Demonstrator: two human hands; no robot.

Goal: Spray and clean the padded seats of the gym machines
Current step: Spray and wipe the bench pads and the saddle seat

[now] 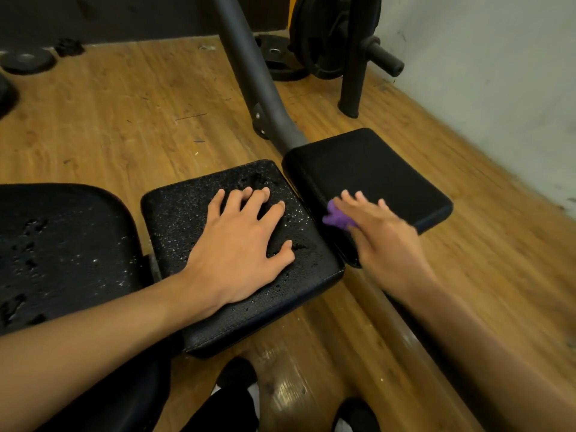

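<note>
Three black padded seats lie side by side. The left pad and the middle pad are beaded with spray droplets. The right pad looks dry and matte. My left hand rests flat on the middle pad with its fingers spread. My right hand is blurred and presses a purple cloth against the near left edge of the right pad. Most of the cloth is hidden under the hand.
A grey machine frame tube rises from behind the right pad. Weight plates on a black rack stand at the back right, and loose plates lie on the wooden floor at the back left. A pale wall runs along the right. My feet show below.
</note>
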